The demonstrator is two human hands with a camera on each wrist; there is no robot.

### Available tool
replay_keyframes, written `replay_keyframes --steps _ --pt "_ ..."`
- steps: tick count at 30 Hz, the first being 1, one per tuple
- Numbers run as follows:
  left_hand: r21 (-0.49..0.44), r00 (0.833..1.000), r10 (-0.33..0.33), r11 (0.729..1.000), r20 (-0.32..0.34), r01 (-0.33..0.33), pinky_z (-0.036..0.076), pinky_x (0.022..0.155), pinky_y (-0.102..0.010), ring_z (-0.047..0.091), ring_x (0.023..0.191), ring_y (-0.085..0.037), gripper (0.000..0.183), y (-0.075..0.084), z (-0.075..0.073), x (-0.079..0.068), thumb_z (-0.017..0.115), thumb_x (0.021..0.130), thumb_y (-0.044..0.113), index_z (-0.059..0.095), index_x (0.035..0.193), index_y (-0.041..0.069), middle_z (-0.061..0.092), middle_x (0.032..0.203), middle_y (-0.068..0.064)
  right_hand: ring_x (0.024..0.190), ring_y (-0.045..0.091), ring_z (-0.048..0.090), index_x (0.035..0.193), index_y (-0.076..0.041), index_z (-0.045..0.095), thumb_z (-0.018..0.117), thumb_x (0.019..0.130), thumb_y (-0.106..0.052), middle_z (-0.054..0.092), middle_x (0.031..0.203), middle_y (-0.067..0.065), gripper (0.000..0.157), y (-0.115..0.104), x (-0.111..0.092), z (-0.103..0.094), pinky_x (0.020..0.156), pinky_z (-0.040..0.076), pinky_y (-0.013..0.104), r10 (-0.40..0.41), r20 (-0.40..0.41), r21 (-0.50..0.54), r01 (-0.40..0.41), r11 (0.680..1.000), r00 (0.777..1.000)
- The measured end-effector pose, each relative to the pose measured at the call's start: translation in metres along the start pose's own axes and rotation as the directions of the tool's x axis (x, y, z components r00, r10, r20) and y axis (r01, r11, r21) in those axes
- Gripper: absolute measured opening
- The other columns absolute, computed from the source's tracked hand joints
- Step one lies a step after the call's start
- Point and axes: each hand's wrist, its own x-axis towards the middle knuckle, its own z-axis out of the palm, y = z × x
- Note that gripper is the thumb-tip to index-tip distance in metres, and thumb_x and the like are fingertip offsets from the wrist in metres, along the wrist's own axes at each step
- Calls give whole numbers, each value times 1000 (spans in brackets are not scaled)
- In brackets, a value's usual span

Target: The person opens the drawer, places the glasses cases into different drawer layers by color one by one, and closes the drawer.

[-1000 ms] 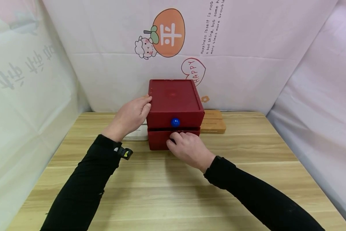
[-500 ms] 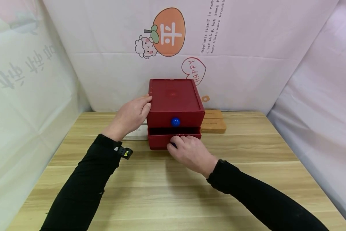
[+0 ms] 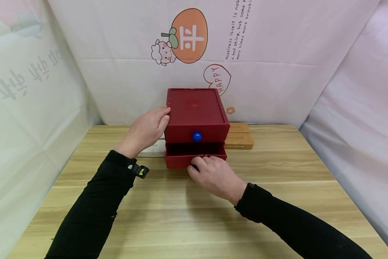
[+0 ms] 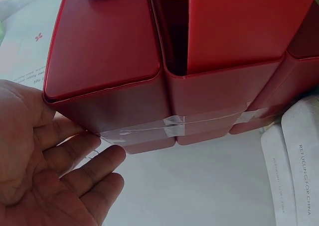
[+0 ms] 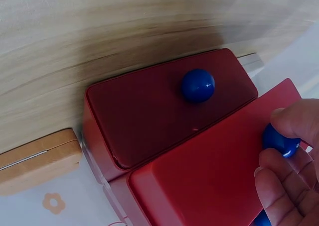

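A dark red drawer cabinet (image 3: 194,108) stands at the back of the table, its stacked drawers fitted with round blue knobs. My left hand (image 3: 145,130) rests against the cabinet's upper left side, and in the left wrist view its fingers (image 4: 84,181) extend beside the top unit. My right hand (image 3: 216,178) pinches the blue knob (image 5: 280,140) of the middle drawer (image 5: 214,171) between thumb and fingers. That drawer is partly pulled out, with a dark gap above its front. The top drawer and the bottom drawer (image 5: 164,106) are closed.
White boxes (image 4: 304,156) stand behind the left side of the cabinet. Wooden-coloured boxes (image 3: 240,138) lie at its right. A printed white cloth (image 3: 265,90) hangs close behind. Bare wood-grain tabletop (image 3: 181,223) stretches in front.
My right hand has drawn the middle drawer outward by its knob, widening a narrow slit into a clear opening. The left hand and the cabinet body have stayed in place.
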Motion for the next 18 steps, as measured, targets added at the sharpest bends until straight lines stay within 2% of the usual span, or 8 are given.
replay_keyframes --steps 10,18 --pt "6 1000 -2 1000 7 2 29 116 -41 33 142 -21 55 1 -1 0 28 104 36 42 149 8 39 155 -10 74 19 61 104 -10 64 62 93 -15 60 103 10 13 -6 -4 -10 64 54 28 -23 7 18 23 1000 1000" --pt "4 1000 -6 1000 1 6 30 116 -42 34 141 -21 54 1 0 0 30 104 35 42 149 8 39 155 -10 75 18 62 102 -10 64 53 98 -13 59 102 9 12 -9 -8 -13 67 56 30 -26 -8 15 27 1000 1000"
